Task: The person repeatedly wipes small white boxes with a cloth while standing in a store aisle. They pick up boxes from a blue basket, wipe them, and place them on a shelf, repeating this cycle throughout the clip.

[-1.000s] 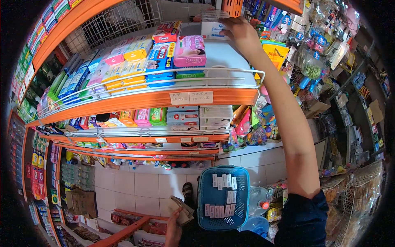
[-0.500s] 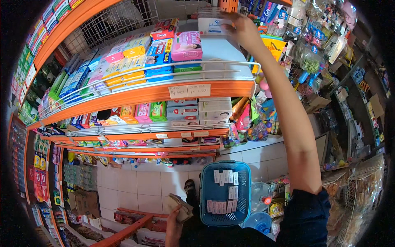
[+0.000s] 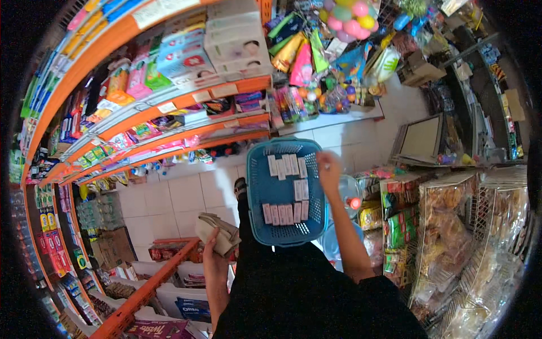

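Note:
My left hand (image 3: 210,246) grips a folded beige bundle of cloth or paper (image 3: 223,234) at the lower left. My right hand (image 3: 328,169) is beside the right rim of a blue plastic basket (image 3: 254,169); its fingers look bent but are blurred, so I cannot make out whether they hold anything. Inside the basket several small white boxes (image 3: 285,213) lie in groups, with bare blue bottom showing between them.
Orange-edged shelves (image 3: 248,85) of packaged goods span the upper left. Bagged toys (image 3: 302,59) hang at the top. Water jugs (image 3: 350,186) stand right of the basket, beside wire racks (image 3: 440,237) of bagged snacks. An orange rail (image 3: 141,305) crosses the lower left, above tiled floor (image 3: 186,203).
My right hand has left the white boxes on the upper shelf and come down beside the basket. The view has tilted downward. My left hand still holds the beige bundle.

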`<state>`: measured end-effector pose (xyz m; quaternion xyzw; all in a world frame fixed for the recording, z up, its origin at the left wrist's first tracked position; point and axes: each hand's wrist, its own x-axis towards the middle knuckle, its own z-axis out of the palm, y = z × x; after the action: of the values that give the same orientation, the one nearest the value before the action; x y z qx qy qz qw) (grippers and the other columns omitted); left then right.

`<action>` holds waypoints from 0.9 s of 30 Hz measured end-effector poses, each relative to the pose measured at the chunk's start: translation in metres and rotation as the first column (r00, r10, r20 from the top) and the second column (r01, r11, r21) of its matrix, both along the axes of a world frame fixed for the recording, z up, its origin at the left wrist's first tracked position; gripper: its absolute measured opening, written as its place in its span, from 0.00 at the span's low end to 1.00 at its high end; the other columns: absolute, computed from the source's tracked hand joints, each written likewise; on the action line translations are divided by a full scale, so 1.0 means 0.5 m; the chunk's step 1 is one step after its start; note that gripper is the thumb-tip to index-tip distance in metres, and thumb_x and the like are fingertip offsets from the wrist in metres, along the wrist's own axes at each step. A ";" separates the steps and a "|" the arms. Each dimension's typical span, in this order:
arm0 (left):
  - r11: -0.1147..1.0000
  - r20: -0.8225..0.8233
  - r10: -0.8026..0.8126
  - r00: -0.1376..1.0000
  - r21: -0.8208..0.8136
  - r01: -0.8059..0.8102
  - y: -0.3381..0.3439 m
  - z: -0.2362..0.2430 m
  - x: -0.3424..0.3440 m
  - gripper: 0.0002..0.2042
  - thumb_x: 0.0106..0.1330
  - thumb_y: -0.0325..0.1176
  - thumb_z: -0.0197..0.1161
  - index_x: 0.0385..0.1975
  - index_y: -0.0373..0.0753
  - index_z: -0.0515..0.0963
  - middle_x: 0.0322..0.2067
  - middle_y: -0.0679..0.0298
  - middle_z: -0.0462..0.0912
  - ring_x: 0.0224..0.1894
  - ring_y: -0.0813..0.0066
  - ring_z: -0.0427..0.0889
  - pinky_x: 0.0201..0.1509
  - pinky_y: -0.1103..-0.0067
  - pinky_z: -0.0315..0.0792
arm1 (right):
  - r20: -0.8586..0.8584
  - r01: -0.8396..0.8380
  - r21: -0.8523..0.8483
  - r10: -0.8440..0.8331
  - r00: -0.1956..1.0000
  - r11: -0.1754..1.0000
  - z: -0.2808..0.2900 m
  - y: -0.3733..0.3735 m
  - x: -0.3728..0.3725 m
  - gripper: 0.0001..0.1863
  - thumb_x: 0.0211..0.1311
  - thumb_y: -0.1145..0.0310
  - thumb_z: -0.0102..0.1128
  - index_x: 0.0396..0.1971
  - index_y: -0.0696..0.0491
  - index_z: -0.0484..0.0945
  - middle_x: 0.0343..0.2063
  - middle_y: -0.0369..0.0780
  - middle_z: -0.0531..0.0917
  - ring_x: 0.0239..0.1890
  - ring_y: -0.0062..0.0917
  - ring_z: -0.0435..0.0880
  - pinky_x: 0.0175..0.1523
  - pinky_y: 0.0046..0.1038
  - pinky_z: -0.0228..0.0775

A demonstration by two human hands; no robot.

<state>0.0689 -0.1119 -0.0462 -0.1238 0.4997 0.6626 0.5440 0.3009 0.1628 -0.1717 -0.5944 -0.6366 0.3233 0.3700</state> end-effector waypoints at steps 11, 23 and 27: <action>0.978 -0.034 0.065 0.997 -0.195 -0.070 -0.103 -0.007 0.058 0.23 0.58 0.37 0.48 0.54 0.34 0.61 0.54 0.53 0.61 0.56 0.55 0.62 0.57 0.61 0.60 | 0.567 0.074 -0.445 0.217 0.794 0.893 -0.321 -0.188 -0.008 0.24 0.47 0.67 0.58 0.46 0.57 0.66 0.35 0.47 0.76 0.33 0.42 0.77 0.35 0.37 0.72; 0.927 0.167 0.340 0.926 -0.225 -0.299 -0.133 -0.024 0.076 0.25 0.59 0.44 0.45 0.55 0.37 0.61 0.55 0.56 0.61 0.57 0.58 0.60 0.57 0.62 0.57 | 0.727 -0.094 -0.089 0.130 0.674 0.992 -0.447 -0.264 -0.066 0.28 0.44 0.74 0.58 0.50 0.57 0.62 0.45 0.49 0.66 0.46 0.43 0.67 0.48 0.37 0.64; 0.926 0.177 0.354 0.918 -0.208 -0.316 -0.122 -0.022 0.074 0.26 0.59 0.44 0.45 0.55 0.36 0.60 0.56 0.54 0.59 0.58 0.57 0.59 0.59 0.61 0.54 | 0.779 -0.001 -0.212 0.170 0.603 0.977 -0.441 -0.238 -0.081 0.28 0.42 0.77 0.58 0.47 0.55 0.61 0.44 0.50 0.67 0.44 0.44 0.68 0.48 0.38 0.64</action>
<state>0.1059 -0.1727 -0.0569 -0.3250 0.4666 0.6825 0.4592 0.2605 0.0439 -0.3922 -0.6771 -0.7283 0.1029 -0.0247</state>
